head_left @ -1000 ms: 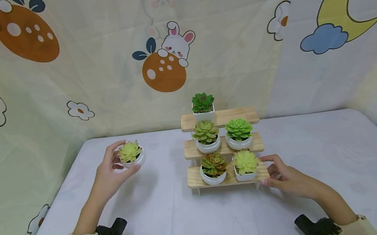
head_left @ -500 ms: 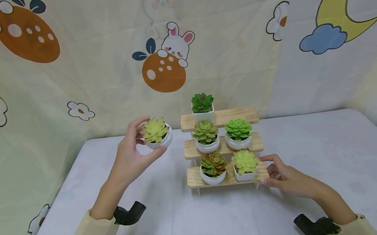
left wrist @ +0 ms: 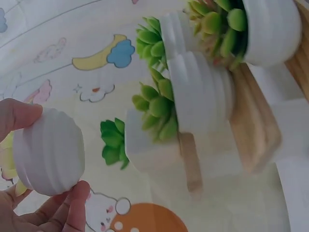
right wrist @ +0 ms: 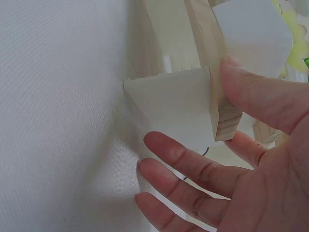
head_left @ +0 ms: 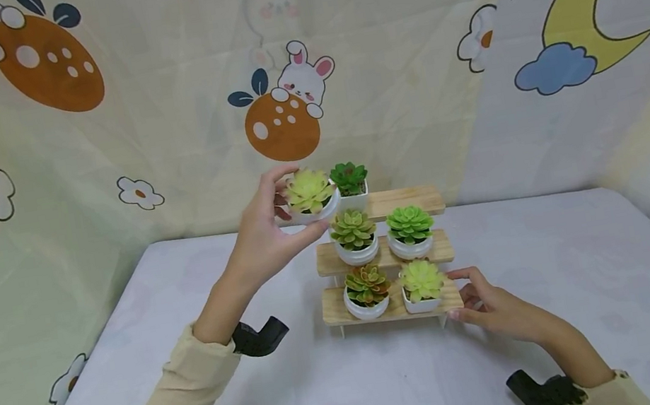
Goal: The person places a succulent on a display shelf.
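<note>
A pale yellow-green succulent in a round white pot [head_left: 312, 194] is held up by my left hand [head_left: 266, 234], thumb and fingers around the pot. In the left wrist view the white pot [left wrist: 50, 152] is seen from its underside, between thumb and fingertips. It hangs in front of the top tier's left end, partly overlapping a dark green succulent [head_left: 350, 179] in a square pot. My right hand [head_left: 497, 306] grips the right end of the bottom board of a three-tier wooden plant stand [head_left: 398, 312]. Its thumb [right wrist: 260, 89] lies on the board's upper face; the other fingers are spread below.
Two succulents, olive [head_left: 354, 230] and bright green [head_left: 410, 225], stand on the middle tier. A reddish-green one [head_left: 368, 290] and a yellow-green one [head_left: 422, 284] stand on the bottom tier. The top board [head_left: 409, 201] shows bare wood on its right. A printed cloth backdrop hangs behind.
My left hand has carried the potted succulent rightward and upward, from over the table's left side to the stand's top tier. The right hand keeps its place on the bottom board.
</note>
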Tool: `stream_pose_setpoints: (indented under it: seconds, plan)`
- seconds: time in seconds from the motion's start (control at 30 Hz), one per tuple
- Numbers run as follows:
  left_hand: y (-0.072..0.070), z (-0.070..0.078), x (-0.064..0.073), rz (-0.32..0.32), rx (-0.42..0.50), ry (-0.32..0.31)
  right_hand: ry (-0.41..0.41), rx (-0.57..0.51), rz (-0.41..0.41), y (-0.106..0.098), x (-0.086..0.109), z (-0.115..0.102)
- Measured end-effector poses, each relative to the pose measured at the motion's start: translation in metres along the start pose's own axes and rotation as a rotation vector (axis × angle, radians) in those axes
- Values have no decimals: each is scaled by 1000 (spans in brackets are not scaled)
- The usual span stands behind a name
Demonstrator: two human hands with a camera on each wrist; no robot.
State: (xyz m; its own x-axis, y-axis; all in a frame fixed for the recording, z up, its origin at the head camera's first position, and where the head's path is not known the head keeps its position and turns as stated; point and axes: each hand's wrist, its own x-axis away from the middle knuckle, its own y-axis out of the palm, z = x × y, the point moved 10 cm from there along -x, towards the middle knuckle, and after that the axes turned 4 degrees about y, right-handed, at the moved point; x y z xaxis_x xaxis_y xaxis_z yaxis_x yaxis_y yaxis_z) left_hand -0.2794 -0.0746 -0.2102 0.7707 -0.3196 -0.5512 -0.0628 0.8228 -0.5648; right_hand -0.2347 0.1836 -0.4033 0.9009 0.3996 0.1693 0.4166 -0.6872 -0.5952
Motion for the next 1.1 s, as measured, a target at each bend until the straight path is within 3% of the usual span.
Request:
stream_pose_setpoints:
  seconds: [0.4, 0.6, 0.7, 0.9, 1.1]
  plan:
    - [35, 30, -34, -42, 25, 82, -58, 2, -2, 1, 1, -5]
    - [57, 40, -54, -113, 19, 97, -57, 9, 2, 0, 1, -4]
    - [67, 44, -65, -145, -52, 96, -38, 5, 2, 0, 1, -2]
    - [87, 44, -81, -201, -281, 88, -38, -3, -4, 0, 0, -3]
    - [107, 41, -91, -309, -444, 83, -36, 2, 1, -1, 2, -5]
